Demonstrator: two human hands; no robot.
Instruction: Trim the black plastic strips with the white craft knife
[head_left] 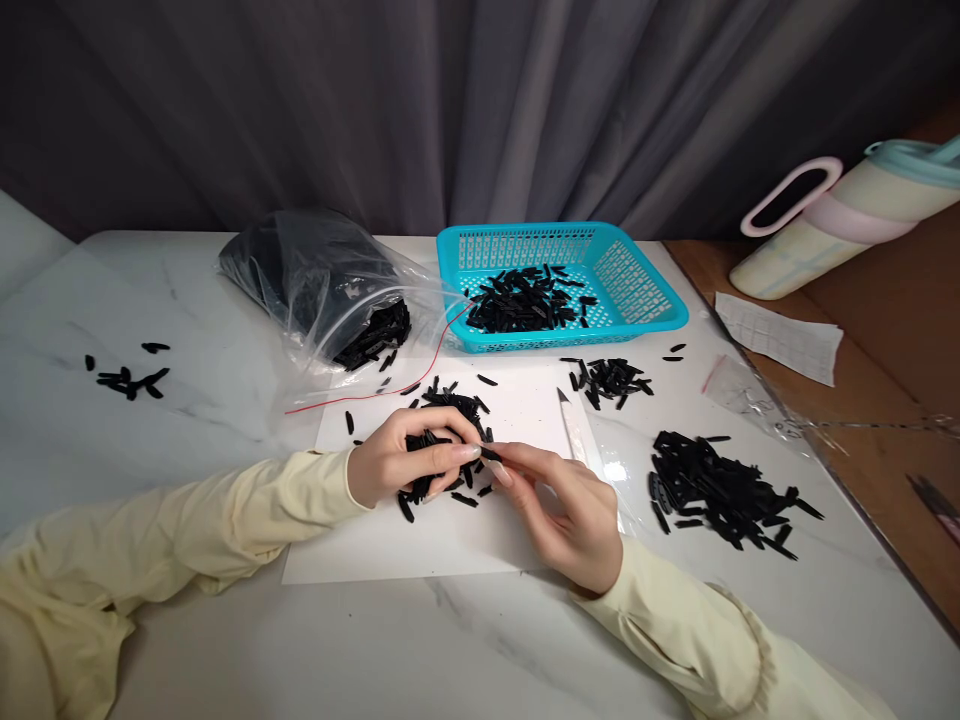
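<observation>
Between the fingertips of both hands is a small, slim black piece [490, 454], its exact kind too small to make out. My left hand [420, 455] pinches one end, with more black pieces showing in the curl of its fingers. At the other end, my right hand [562, 505] grips it between thumb and forefinger. Under and around the hands, a loose pile of similar black pieces [457, 405] lies on a white sheet of paper [352, 550]. Part of that pile is hidden by my left hand.
Behind stand a blue plastic basket [652, 320] with black pieces inside and an open clear zip bag [300, 280] of them. More piles [724, 490] lie right, some pieces [131, 382] far left. A craft knife [574, 425], receipt [780, 335] and tumbler [832, 230] are rightward.
</observation>
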